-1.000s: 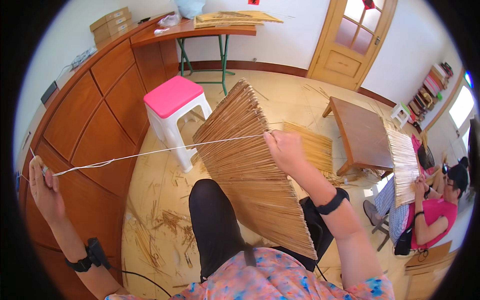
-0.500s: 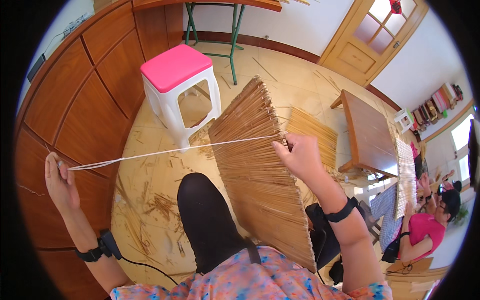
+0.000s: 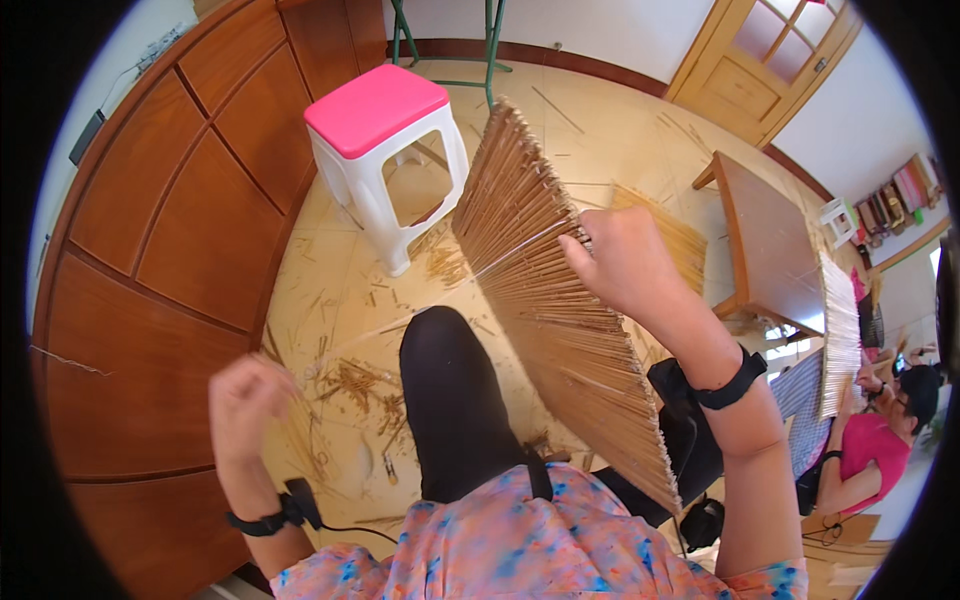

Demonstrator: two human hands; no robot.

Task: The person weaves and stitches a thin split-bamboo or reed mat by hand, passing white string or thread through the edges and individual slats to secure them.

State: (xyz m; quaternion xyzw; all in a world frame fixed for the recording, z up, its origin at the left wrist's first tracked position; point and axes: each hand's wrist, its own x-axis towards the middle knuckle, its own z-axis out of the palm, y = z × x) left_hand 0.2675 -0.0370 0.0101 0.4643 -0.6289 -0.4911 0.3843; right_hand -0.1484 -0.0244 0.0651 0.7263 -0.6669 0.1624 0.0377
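A stiff mat of brown plant stalks (image 3: 560, 310), bound along its edge, stands tilted in front of my body beside my dark-trousered leg. My right hand (image 3: 625, 255) is closed round its upper right edge, thumb on the near face. From that edge a thin white string (image 3: 440, 297) crosses the mat and runs down to the left, faint with motion. Its other end reaches my left hand (image 3: 248, 400), which is closed and slightly blurred above the floor at the left. Whether the left fingers hold a needle too cannot be made out.
A white stool with a pink seat (image 3: 385, 110) stands ahead, near a wooden cabinet (image 3: 150, 330) on the left. Stalk scraps (image 3: 365, 385) litter the floor. Another mat (image 3: 685, 245) lies beyond my right hand, near a low wooden table (image 3: 770, 240). A person in pink (image 3: 870, 450) works at the right.
My left hand has come right and down, toward my body, and the string now slopes down to it. My right hand and the mat appear slightly higher and farther right in view.
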